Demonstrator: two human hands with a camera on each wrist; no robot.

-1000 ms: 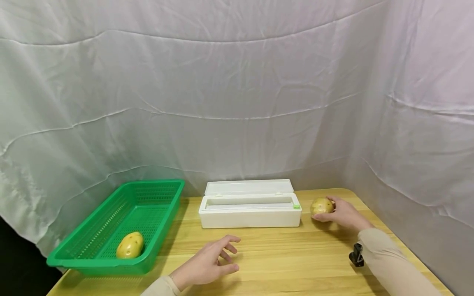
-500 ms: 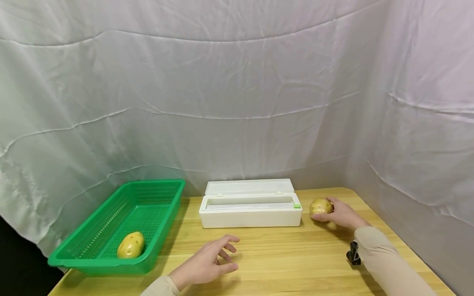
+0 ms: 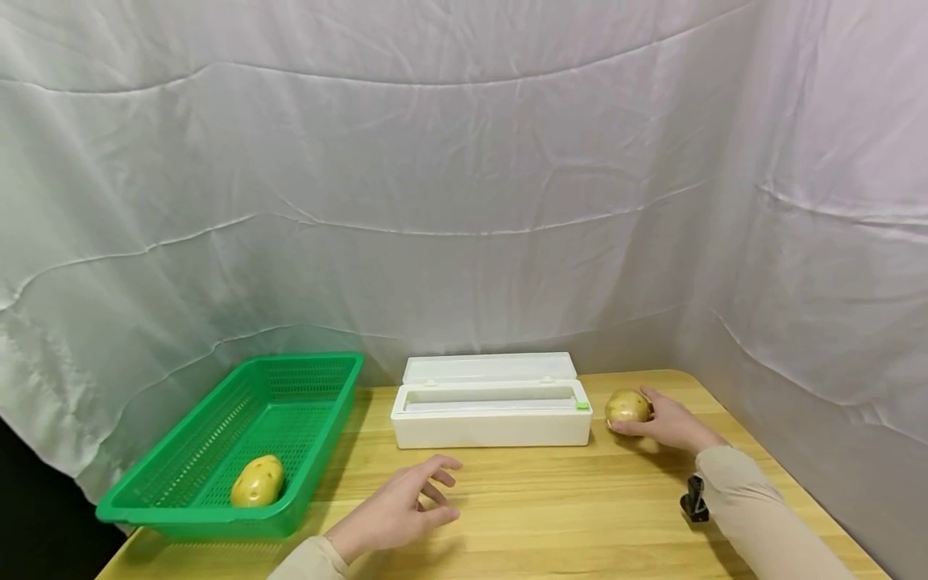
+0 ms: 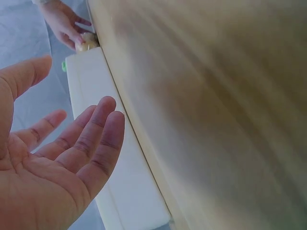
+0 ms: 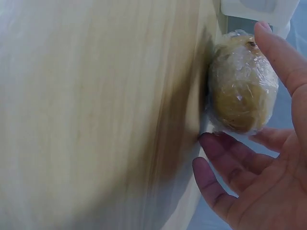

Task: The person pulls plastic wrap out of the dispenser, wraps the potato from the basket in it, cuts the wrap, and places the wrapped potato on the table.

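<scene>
At the table's right side, my right hand [image 3: 676, 420] holds a potato [image 3: 627, 408] between thumb and fingers, close over the tabletop. Clear cling film, crinkled and shiny, covers this potato [image 5: 243, 86] in the right wrist view; the thumb [image 5: 283, 60] lies along one side of it and the fingers curve under the other. My left hand [image 3: 397, 507] hovers over the front of the table with relaxed, spread fingers and nothing in it. Behind it stands a white cling film dispenser [image 3: 493, 431], its lid [image 3: 489, 368] raised and a green slider [image 3: 582, 405] at its right end.
On the left stands a green plastic basket [image 3: 333, 427] with one potato [image 3: 258, 482] lying in its near end. Grey cloth [image 3: 464, 161] hangs behind and to the right of the wooden table [image 3: 551, 507].
My left hand has drawn back slightly to the left. The right hand stays at the wrapped potato, with only a tiny shift leftward.
</scene>
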